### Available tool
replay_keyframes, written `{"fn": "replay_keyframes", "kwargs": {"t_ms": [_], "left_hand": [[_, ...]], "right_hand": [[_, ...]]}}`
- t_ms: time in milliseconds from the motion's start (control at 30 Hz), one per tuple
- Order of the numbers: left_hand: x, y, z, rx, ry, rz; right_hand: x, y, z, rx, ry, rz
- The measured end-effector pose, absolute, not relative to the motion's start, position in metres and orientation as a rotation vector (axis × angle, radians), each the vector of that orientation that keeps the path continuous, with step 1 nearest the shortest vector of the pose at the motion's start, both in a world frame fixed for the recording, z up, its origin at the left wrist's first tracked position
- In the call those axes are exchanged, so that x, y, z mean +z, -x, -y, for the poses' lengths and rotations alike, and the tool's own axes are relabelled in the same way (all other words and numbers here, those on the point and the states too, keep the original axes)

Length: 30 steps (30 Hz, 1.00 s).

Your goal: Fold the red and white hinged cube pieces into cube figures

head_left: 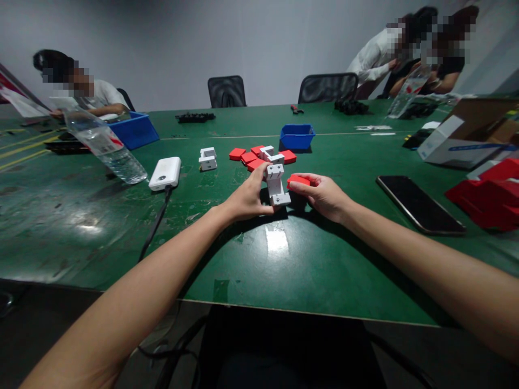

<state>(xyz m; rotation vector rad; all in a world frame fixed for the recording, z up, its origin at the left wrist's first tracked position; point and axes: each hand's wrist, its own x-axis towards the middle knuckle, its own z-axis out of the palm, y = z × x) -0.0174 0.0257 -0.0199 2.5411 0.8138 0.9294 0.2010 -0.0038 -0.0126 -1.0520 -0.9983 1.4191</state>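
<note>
My left hand (248, 197) grips a white U-shaped bracket (276, 186) with small holes in its ends, held just above the green table. Close on its right, my right hand (322, 195) pinches a small red block (299, 180) between thumb and fingers; a narrow gap parts block and bracket. Behind them lies a loose group of red blocks (248, 158), partly hidden by my left hand. Another white bracket (268, 153) rests among these blocks. Farther left on the table stands one more white bracket (208, 159).
A blue bin (297, 137) stands beyond the blocks. On the left are a white power bank (165, 173) with a black cable, a tilted water bottle (106, 143) and a larger blue bin (135, 131). A phone (420, 204) and red bag-like item (488, 195) lie right. Several people sit across.
</note>
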Motion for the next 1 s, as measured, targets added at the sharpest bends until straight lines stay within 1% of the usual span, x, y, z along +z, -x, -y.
{"fn": "replay_keyframes", "kwargs": {"t_ms": [267,600,1000], "left_hand": [[-0.0202,0.0179,-0.0253,0.932,-2.56,-0.811],[-0.0205,0.0178,-0.026,0.93,-2.558,-0.811],[-0.0214,0.0183,-0.027,0.922,-2.55,-0.813]], "right_hand": [[-0.0115,-0.2033,0.0046,1.387,1.042,1.107],[-0.0082,-0.2014,0.0061,1.414,1.041,1.036],[-0.0075,-0.2019,0.0073,1.397,1.057,1.119]]}}
